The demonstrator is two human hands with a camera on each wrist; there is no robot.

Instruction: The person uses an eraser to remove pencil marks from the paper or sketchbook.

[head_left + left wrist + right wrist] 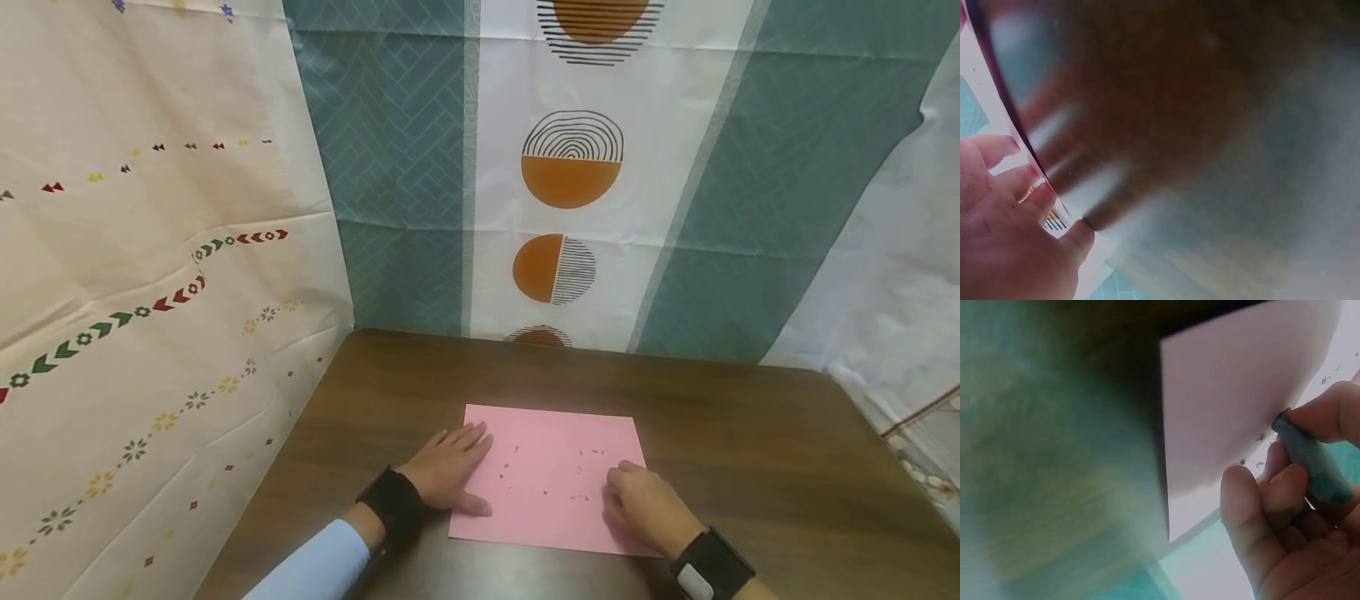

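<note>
A pink sheet of paper (547, 525) lies on the brown table, with small dark marks or specks scattered over its middle and right part. My left hand (446, 471) rests on the sheet's left edge, fingers spread and straight. Near the right edge of the paper is my right hand (648, 504), its fingers curled. In the right wrist view, thumb and fingers pinch a small, dark grey-green, stubby tapered piece (1313, 459), its blunt end close to the paper and the dark specks. From the head view that piece is hidden by the hand.
The brown table (750, 467) extends around the sheet on all sides. Patterned cloths hang behind it (405, 167) and along the left side (150, 275). White cloth (900, 292) hangs at the right. Both wrists wear black bands.
</note>
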